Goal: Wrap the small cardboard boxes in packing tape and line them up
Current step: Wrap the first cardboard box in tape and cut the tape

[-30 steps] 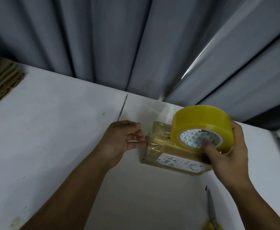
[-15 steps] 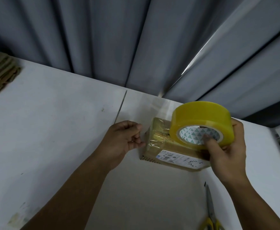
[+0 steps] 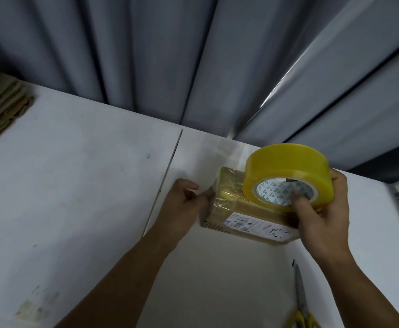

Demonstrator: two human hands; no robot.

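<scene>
grey curtain [image 3: 146, 55] behind white table [image 3: 75, 185]; flattened cardboard [image 3: 2, 110] stacked far left, yellow-handled scissors [image 3: 300, 297] near right, apart from box. small cardboard box [image 3: 248, 223] flat on table, part taped, label up — tape roll [image 3: 286, 162] just above its right half, hiding it. right hand [image 3: 321, 216] pinching roll, thumb in core. left hand [image 3: 182, 204] curled on box's left end.

Left hand [image 3: 184, 201], right hand [image 3: 321, 216] — both bare. Left forearm [image 3: 127, 275], right forearm [image 3: 359, 287] bare too, uncovered to bottom frame edge — nails too blurred to read.
</scene>
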